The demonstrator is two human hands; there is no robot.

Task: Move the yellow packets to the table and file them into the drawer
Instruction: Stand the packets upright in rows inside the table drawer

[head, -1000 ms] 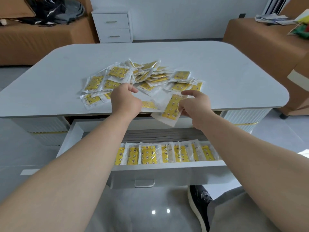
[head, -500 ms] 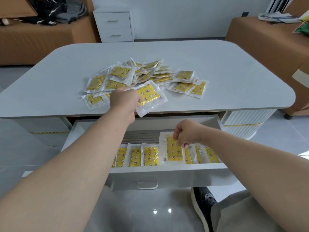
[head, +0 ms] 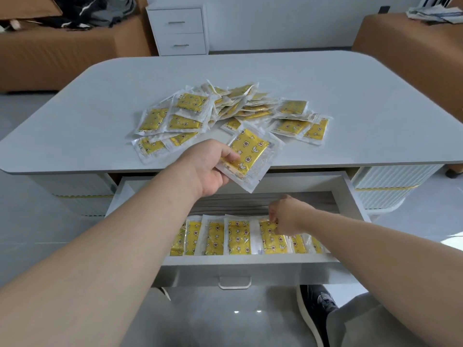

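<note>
- Your left hand [head: 205,169] has one yellow packet [head: 250,152] in its grip, thumb on top, over the front edge of the table [head: 350,96].
- Your right hand [head: 288,216] reaches into the open drawer [head: 250,262], its grip pinching the top of a filed packet [head: 271,240] in the row of packets [head: 215,239] along the drawer's front.
- A loose pile of yellow packets [head: 190,106] lies on the table.
- The packets show printed stars and moons; any lettering is too blurred to read.

Glossy clear-plastic yellow packets [head: 248,152], matt grey table [head: 350,96], shiny floor [head: 225,321].
</note>
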